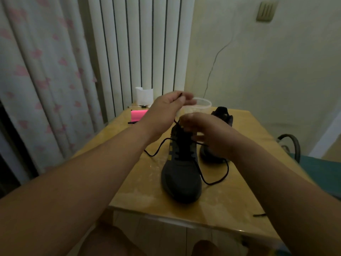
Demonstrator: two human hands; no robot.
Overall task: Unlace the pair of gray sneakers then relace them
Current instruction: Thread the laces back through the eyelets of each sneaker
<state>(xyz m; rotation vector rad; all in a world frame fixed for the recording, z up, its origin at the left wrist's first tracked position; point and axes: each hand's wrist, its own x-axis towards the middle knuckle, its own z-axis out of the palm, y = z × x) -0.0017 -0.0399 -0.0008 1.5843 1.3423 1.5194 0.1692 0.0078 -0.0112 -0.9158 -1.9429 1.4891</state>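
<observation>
A dark gray sneaker (181, 178) with yellow side marks stands in the middle of the wooden table (140, 189), toe toward me. Its black lace (215, 179) runs through the eyelets, with loose ends trailing left and right of the shoe. My left hand (166, 109) is raised above the shoe's collar and pinches one lace end, pulling it up taut. My right hand (208, 133) grips the shoe at its collar and tongue. The second gray sneaker (222, 115) stands behind, mostly hidden by my right hand and forearm.
A clear plastic bowl (201, 106), a white cup (144, 95), a pink object (138, 115) and pens lie at the table's far end. Another lace tip (259, 215) shows at the right edge. Curtains hang left; a chair (289, 145) stands right.
</observation>
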